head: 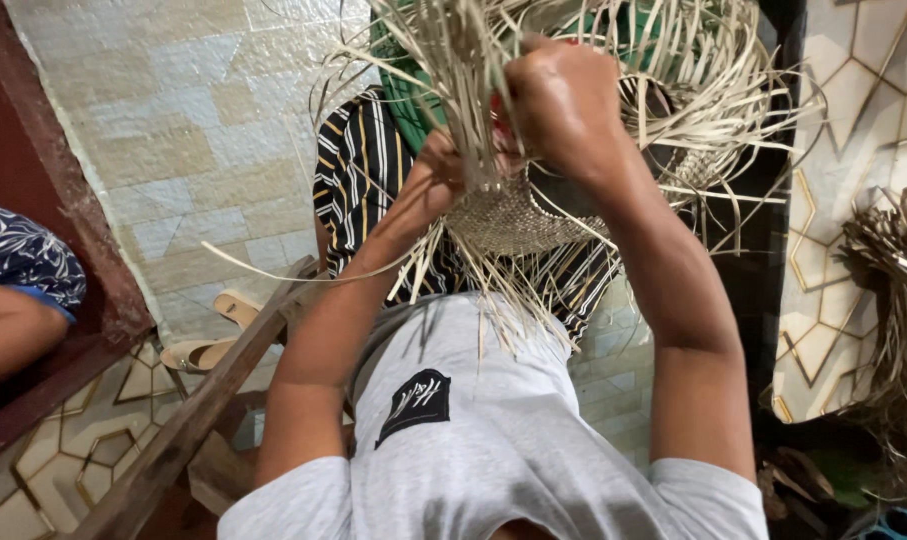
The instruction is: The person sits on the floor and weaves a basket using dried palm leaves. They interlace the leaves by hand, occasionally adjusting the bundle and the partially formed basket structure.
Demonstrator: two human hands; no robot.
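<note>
Right hand (564,105), at upper centre of the frame, is being closed around loose pale straw strands (474,90); left hand (439,175) is being pressed against the half-woven tan straw basket (509,220). Light, springy, brittle-looking material, probably best gripped at the tight weave.

Lighting: moderate, diffuse, warm. Brightest area: pale tiled floor (174,130) at upper left, w/ mild washout. Dimmest: lower right corner and the dark strip beside it. Soft shadows only; faint strand shadows fall on the grey shirt (494,420). No hard glare. Wide-angle distortion: floor lines bend twd frame edges. Loose straw strands (694,60) at top slightly motion-blurred; centre approx. sharp.
</note>
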